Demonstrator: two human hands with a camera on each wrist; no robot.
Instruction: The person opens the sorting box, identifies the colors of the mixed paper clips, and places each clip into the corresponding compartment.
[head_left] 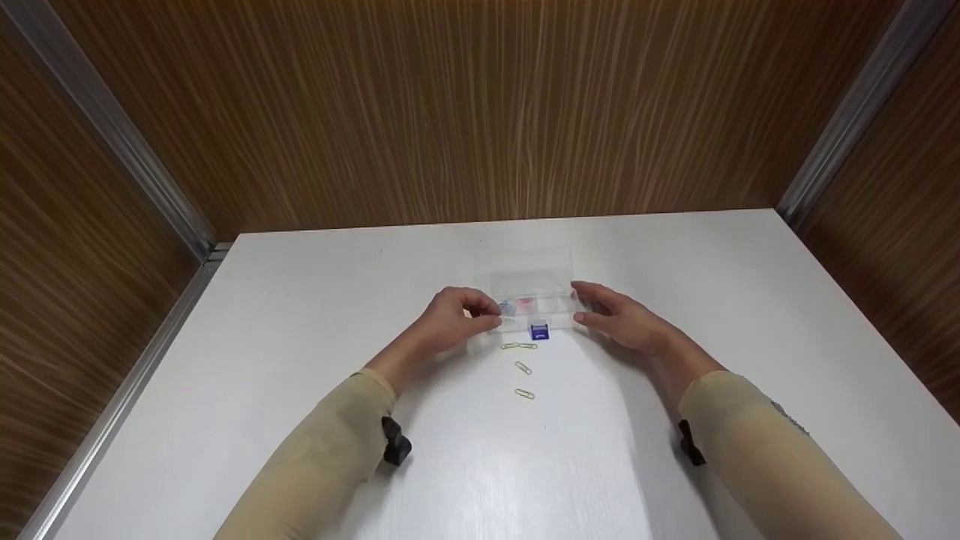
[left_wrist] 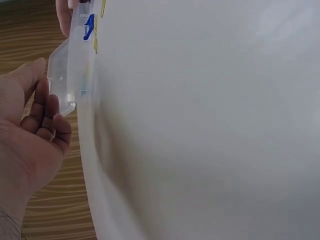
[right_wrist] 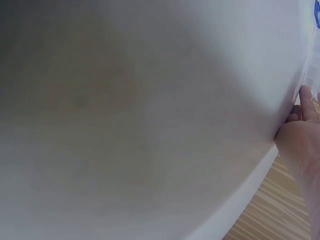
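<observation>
A clear plastic compartment box (head_left: pixel 556 321) stands at mid-table, its lid (head_left: pixel 531 268) raised at the back. Small blue pieces (head_left: pixel 508 307) and pink pieces (head_left: pixel 525 303) lie in its compartments. My left hand (head_left: pixel 454 319) pinches the box's left edge between thumb and index finger; in the left wrist view the other fingers are curled beside the tilted lid (left_wrist: pixel 59 75). My right hand (head_left: pixel 626 319) touches the right side with thumb and fairly straight fingers held apart. A small dark blue piece (head_left: pixel 539 331) sits at the box's front.
Several yellowish paper clips lie in front of the box: two end to end close by, a slanted paper clip (head_left: pixel 523 367) nearer, and another paper clip (head_left: pixel 524 394) nearest. The white table (head_left: pixel 300 337) is bounded by wood-grain panels (head_left: pixel 480 112) at the back and sides.
</observation>
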